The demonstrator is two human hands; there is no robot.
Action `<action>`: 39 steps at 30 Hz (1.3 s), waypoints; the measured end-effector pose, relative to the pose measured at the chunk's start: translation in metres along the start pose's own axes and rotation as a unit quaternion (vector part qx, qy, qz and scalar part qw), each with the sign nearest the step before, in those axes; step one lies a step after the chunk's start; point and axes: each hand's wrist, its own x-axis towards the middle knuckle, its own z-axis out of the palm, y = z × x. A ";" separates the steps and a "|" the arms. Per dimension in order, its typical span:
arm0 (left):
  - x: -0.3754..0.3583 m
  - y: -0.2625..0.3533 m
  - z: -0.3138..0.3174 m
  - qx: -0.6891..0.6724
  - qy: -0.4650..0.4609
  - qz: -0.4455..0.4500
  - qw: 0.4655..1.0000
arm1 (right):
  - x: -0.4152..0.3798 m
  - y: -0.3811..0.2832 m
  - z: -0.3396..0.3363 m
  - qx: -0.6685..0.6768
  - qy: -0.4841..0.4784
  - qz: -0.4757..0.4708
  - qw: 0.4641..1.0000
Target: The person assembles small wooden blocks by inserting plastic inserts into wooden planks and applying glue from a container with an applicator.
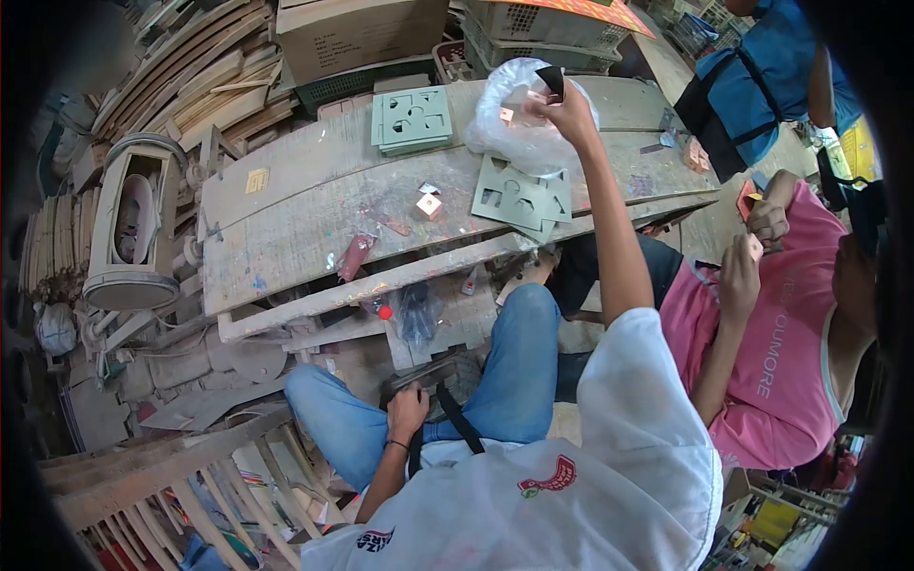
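Observation:
A clear plastic bag (pixel 490 100) with small wooden blocks (pixel 506 116) inside stands open on the wooden table (pixel 314 190). My right hand (pixel 564 109) is at its mouth, fingers pinched round a small black piece (pixel 550 80). Low between my knees, my left hand (pixel 408 409) rests near a dark strap; its fingers are bent downward and whatever they may hold is hidden. Grey-green cut-out plates (pixel 519 195) lie just below the bag, and another stack (pixel 411 119) is to its left. A single wooden block (pixel 428 206) with a hole sits on the tabletop.
A co-worker in a pink shirt (pixel 790 324) sits at the right, handling a small block. Another person in blue (pixel 752 86) is behind. A cardboard box (pixel 357 38) and crates stand beyond the table. A wooden clock-shaped frame (pixel 136 219) is at the left.

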 end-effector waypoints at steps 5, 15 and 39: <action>0.012 -0.014 0.010 -0.344 0.068 0.107 0.930 | -0.115 -0.126 0.002 0.390 -0.038 0.057 0.918; -0.059 0.045 -0.145 -0.443 0.096 0.264 0.851 | -0.328 -0.224 0.084 0.463 -0.297 0.252 0.796; -0.054 -0.076 -0.070 -0.503 0.321 0.004 0.802 | -0.106 -0.155 0.210 -0.185 -0.148 -0.084 0.968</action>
